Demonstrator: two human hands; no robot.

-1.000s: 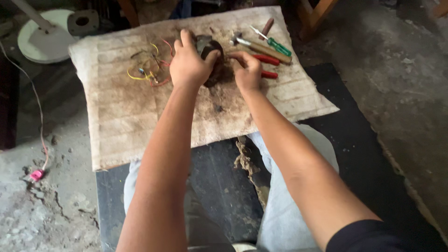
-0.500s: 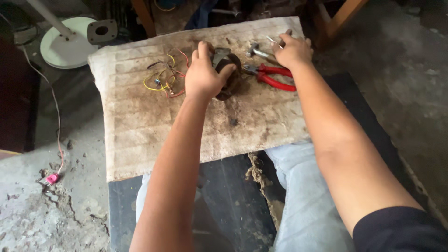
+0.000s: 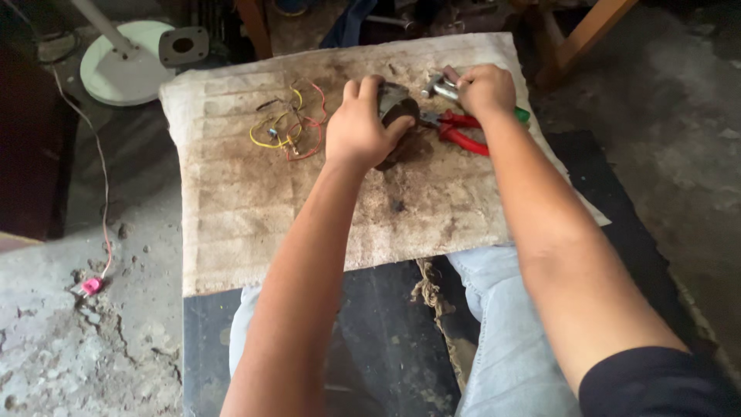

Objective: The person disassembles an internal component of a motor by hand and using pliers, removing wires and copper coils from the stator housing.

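The left hand [image 3: 356,127] is closed around a dark, round motor part [image 3: 396,104], pressing it down on the stained cloth mat [image 3: 255,216]. The right hand [image 3: 485,89] sits just to the right of that part, its fingers curled around a metal tool [image 3: 437,87] with a shiny grey end. Red-handled pliers [image 3: 461,131] lie on the mat directly below the right hand, between the two wrists. A tangle of yellow and red wires [image 3: 289,127] rests just left of the left hand. Farther left, off the mat, stands a white round fan base [image 3: 127,66].
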